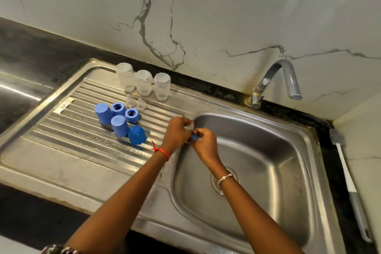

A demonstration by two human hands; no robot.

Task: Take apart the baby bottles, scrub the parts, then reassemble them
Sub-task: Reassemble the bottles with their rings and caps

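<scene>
Three clear bottle bodies [144, 82] stand upside down at the back of the steel drainboard [61, 146]. Two clear nipples [136, 103] sit in front of them. Three blue caps [120, 126] and two blue collar rings [132, 115] are grouped mid-board. My left hand [177, 132] pinches a clear nipple [189, 126] at the basin's left rim. My right hand [205, 142] meets it and grips a blue collar ring [194, 137], mostly hidden by my fingers.
The sink basin [268, 161] with its drain [223, 179] lies under my right forearm. A grey tap [278, 80] stands at the back, no water visible. A white and grey bottle brush [348, 183] lies on the black counter to the right.
</scene>
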